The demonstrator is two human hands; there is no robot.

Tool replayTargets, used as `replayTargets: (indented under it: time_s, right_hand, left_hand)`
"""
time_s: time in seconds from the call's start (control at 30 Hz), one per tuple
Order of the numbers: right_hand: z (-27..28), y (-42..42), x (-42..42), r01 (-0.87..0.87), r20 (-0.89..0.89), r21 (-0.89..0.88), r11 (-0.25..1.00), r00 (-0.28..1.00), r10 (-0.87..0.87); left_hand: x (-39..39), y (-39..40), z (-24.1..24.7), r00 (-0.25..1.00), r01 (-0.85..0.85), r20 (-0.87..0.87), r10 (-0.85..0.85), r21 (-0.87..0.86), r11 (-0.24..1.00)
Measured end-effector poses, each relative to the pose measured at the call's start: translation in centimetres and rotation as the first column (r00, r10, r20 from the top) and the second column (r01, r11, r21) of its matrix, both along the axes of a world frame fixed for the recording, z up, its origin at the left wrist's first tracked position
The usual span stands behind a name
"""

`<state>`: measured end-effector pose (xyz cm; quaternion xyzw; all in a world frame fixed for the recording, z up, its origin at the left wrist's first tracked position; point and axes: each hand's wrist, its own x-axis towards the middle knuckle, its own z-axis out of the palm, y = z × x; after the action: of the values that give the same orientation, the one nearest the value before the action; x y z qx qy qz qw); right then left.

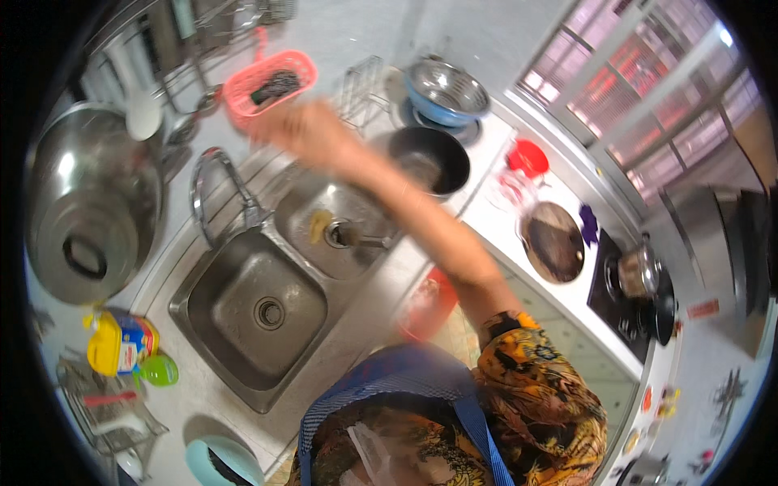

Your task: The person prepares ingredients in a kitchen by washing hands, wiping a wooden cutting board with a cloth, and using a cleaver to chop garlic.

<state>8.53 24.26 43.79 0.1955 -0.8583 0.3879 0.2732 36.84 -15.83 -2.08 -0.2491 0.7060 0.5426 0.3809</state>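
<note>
My right hand, blurred by motion, reaches over the far edge of the double stainless-steel sink. It is at the near side of a pink plastic basket. A dark scrubber lies inside that basket. The blur hides whether my fingers touch the rim or hold anything. Below the arm, the right basin has a yellowish, limp piece beside its drain. A chrome faucet bends over the left basin, which shows bare metal around its drain. My left hand is out of view.
A large steel basin with a lid leans at left, near a yellow bottle and a green bottle. A black pan, a blue bowl and a round board stand right. Farther right is a hob with a pot.
</note>
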Motion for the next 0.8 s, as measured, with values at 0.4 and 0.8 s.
replayTargets:
  time_s: [0.4, 0.8]
  right_hand:
    - [-29.6, 12.0, 4.4, -0.03, 0.685, 0.705, 0.708, 0.289, -0.669]
    - [-29.5, 10.5, 11.3, 0.159, 0.794, 0.455, 0.876, 0.372, -0.48]
  left_hand:
    - [-0.9, 0.0, 2.8, 0.986, 0.148, 0.083, -0.142, -0.068, 0.987]
    - [-3.4, 6.3, 1.5, 0.902, 0.419, 0.157, -0.402, -0.099, 0.903]
